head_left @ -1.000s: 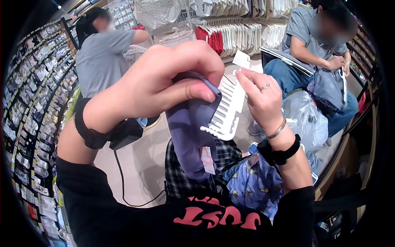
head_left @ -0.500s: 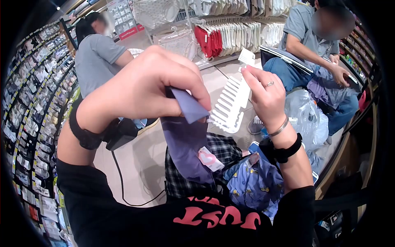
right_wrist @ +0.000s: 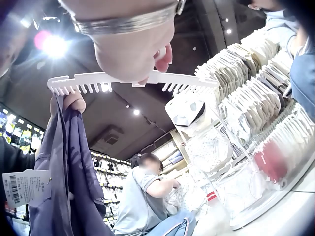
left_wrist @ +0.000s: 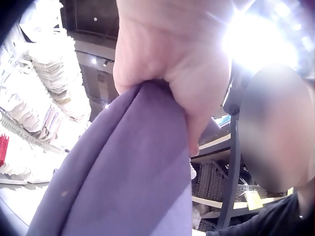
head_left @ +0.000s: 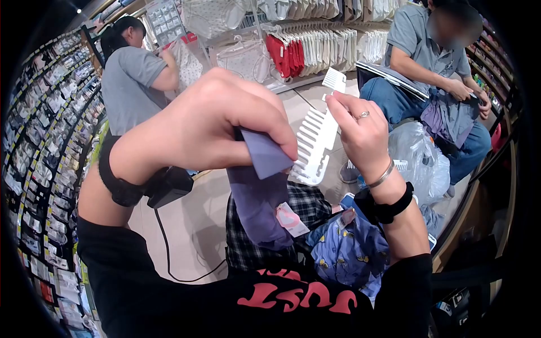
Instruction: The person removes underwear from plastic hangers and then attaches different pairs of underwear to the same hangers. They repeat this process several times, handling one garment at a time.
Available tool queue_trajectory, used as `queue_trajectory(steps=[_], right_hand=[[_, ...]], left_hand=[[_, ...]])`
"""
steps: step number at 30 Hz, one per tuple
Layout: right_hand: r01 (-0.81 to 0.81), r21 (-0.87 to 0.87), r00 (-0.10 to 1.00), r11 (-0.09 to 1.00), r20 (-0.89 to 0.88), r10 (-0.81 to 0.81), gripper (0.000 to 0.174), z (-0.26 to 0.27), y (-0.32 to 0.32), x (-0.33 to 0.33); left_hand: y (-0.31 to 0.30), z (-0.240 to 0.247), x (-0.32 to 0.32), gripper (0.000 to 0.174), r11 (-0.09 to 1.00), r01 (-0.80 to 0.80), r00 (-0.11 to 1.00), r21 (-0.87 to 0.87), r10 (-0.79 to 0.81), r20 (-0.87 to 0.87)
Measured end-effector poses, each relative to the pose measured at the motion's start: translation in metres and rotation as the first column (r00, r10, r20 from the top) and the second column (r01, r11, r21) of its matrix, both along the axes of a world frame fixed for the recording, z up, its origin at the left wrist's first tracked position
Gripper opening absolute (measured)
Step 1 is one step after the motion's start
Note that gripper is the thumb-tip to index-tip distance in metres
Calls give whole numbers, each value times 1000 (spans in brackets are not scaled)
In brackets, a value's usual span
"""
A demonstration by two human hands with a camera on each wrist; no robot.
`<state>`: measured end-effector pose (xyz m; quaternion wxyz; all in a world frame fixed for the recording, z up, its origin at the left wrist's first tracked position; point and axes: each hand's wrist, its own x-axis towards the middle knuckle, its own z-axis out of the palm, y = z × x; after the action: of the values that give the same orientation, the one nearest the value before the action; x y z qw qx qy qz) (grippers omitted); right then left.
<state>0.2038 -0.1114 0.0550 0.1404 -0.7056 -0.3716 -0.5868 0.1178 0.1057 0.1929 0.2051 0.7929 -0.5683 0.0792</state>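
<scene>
My left hand [head_left: 205,118] pinches the upper edge of a purple garment [head_left: 256,205]. A folded corner of the cloth pokes out beside its fingertips, right at the lower end of a white toothed plastic hanger [head_left: 331,132]. Thumb and fingers of my right hand [head_left: 363,138] grip that hanger near its middle. In the right wrist view the hanger [right_wrist: 103,77] spans sideways, teeth down, with the garment [right_wrist: 74,162] hanging under its left end. A tag with a pink print [head_left: 291,219] dangles from the garment. The left wrist view shows the cloth [left_wrist: 142,162] draped below my palm.
A blue patterned garment [head_left: 349,248] lies in my lap on a plaid cloth [head_left: 242,242]. Plastic bags [head_left: 420,163] stand on the floor at right. One person [head_left: 135,84] works at the left; another [head_left: 417,62] sits at the right handling clothes. Racks of garments [head_left: 327,53] line the back.
My left hand drew back from the hanger with the garment's edge, then returned close to its lower end. A cloth corner now shows folded out. The right hand keeps its grip on the hanger.
</scene>
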Motion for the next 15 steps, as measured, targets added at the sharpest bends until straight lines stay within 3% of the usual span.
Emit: queue_trajectory(steps=[5,9,15], right_hand=[[-36,-21,997,999,-70,34,33,3,1,-10],[-8,-7,1000,1000,-9,7,30,4,1,-7],[53,-43,999,998,6,-52,29,9,-3,-11]], left_hand=[[-2,-3,0,13,999,5,999,-36,-3,53],[-4,-4,-3,4,998,-15,1000,-62,16,11],[-7,-5,-1,9,993,63,992,-97,-52,113]])
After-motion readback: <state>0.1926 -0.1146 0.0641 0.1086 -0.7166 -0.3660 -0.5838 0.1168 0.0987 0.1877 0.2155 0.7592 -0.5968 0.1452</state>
